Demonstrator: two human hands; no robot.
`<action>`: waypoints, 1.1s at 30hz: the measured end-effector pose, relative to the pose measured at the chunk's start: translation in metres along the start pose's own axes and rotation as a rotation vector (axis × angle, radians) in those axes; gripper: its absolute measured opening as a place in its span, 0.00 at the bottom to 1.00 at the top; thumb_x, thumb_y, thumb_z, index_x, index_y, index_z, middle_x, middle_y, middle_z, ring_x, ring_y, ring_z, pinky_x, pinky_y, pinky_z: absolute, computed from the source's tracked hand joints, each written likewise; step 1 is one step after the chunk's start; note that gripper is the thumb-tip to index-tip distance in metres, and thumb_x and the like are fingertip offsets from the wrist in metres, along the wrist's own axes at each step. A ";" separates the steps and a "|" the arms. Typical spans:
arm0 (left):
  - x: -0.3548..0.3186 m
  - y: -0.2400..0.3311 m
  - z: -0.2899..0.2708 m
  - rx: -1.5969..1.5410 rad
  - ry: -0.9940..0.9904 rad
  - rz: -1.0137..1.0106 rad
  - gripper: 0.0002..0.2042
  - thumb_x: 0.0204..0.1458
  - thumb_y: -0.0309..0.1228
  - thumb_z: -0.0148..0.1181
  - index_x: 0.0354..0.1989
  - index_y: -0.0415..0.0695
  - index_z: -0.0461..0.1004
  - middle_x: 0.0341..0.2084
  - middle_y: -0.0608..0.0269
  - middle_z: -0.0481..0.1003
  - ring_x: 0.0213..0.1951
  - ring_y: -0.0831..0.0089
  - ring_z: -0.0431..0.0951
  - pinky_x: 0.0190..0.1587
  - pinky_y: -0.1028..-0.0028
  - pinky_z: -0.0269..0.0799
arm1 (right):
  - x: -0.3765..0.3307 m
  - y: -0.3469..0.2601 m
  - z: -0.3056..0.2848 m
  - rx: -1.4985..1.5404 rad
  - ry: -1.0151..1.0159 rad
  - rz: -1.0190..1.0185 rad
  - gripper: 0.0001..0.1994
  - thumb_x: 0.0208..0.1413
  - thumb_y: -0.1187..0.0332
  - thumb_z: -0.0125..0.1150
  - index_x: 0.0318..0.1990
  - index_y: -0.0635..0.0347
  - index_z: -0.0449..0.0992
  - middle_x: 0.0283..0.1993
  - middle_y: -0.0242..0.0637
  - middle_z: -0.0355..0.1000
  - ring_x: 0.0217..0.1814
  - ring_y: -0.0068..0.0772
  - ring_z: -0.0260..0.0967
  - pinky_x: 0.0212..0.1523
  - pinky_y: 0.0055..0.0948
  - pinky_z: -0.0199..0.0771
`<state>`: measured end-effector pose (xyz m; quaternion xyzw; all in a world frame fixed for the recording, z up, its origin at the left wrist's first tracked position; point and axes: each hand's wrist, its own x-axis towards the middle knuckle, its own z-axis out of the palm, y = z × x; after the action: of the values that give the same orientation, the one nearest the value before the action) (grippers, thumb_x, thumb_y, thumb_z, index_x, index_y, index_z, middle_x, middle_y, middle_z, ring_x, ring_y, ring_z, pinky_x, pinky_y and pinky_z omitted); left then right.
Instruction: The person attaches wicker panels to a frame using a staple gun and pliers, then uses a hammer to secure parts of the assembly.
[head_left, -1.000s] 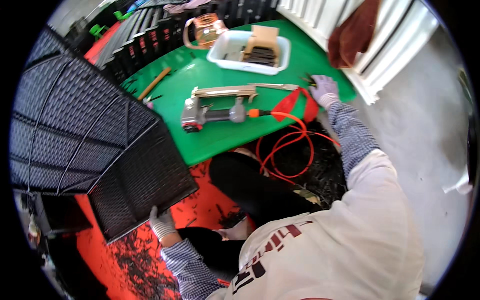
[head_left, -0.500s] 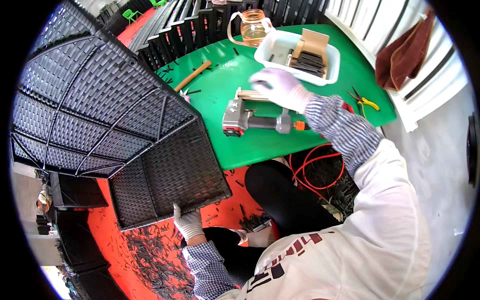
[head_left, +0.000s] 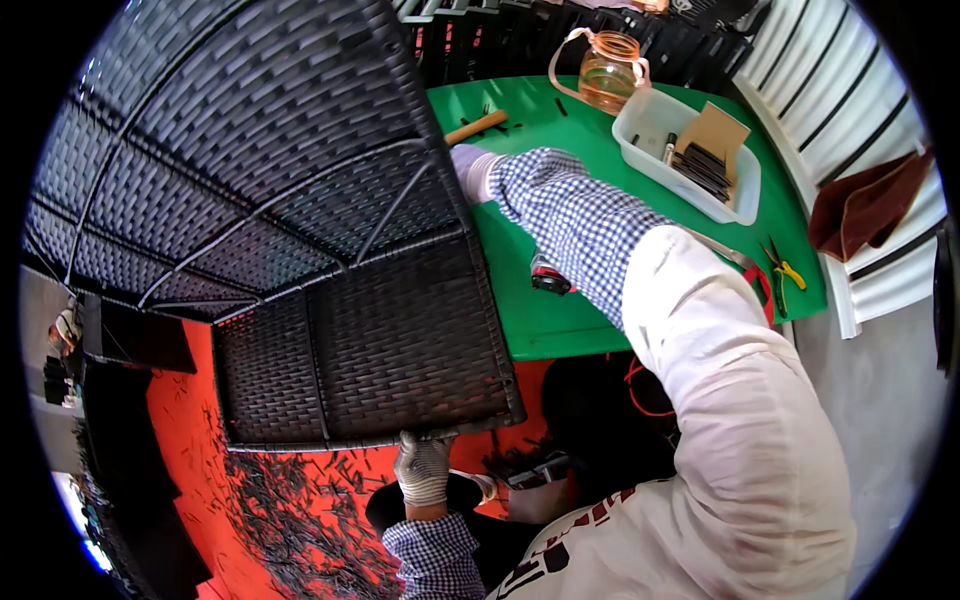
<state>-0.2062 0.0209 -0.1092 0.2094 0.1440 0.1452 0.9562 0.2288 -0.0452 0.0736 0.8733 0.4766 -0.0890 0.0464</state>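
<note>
Currently, head view, single frame logged.
Object: large black woven-rattan furniture panel on a dark metal frame (head_left: 300, 230), tilted up on edge, its right edge against the green tabletop (head_left: 560, 200), its lower part hanging over the red floor (head_left: 190, 400).
Left hand: white-gloved left hand (head_left: 424, 466), fingers curled shut over the panel's lower rim, near its right corner.
Right hand: white-gloved right hand (head_left: 470, 170) at the panel's right edge where it meets the table; fingers hidden behind the rim, so I cannot tell how far it is closed.
Handling, judged: stiff, since the frame bars hold the weave flat; bulky more than heavy; weave textured, so unlikely to slip in gloves; awkward to swing because of its span.
Where to grip, judged: on the framed rims or the cross-bars, not the woven strands, which may give.
On table: clear plastic tray of dark strips (head_left: 690, 150), amber glass jug (head_left: 608, 75), wooden-handled tool (head_left: 478, 126), yellow-handled pliers (head_left: 785, 272).
Floor: scattered dark offcut strips (head_left: 290, 510).
</note>
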 end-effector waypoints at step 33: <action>-0.002 -0.006 0.015 0.386 0.010 -0.371 0.23 0.63 0.46 0.57 0.55 0.38 0.73 0.43 0.52 0.81 0.44 0.60 0.81 0.45 0.62 0.77 | -0.105 0.041 0.003 0.472 0.450 0.661 0.15 0.55 0.64 0.62 0.50 0.54 0.71 0.36 0.40 0.74 0.36 0.38 0.75 0.44 0.39 0.79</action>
<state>-0.2021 0.0094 -0.0984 0.3570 0.2097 -0.0614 0.9082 0.2074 -0.1543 0.0913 0.9627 0.1376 0.0164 -0.2324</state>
